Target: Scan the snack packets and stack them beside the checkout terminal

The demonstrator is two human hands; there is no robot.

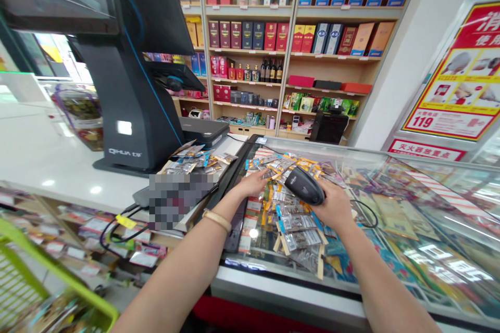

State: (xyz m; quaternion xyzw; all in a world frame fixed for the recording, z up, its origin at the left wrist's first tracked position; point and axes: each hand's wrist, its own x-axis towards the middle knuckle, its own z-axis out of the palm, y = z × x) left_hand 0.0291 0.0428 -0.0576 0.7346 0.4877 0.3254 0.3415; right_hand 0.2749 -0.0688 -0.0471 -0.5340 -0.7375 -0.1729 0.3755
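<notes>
Small silver, orange and blue packets (300,222) lie in a loose pile on the glass counter (394,265). At the far left edge of that pile is my left hand (254,183), with a bangle on the wrist. Its fingers are closed at the edge of a small packet (278,165); the fingertips are partly hard to make out. My right hand (335,205) is wrapped round a black barcode scanner (304,186), held over the pile with its head pointing toward the left hand. The scanner's cable (369,210) loops out to the right.
More packets (207,158) are heaped left of the counter, beside a black cash register stand (136,109). A blurred-out patch (179,200) and cables sit in front. A green basket (50,281) is at lower left. Shelves of boxes (273,36) stand behind.
</notes>
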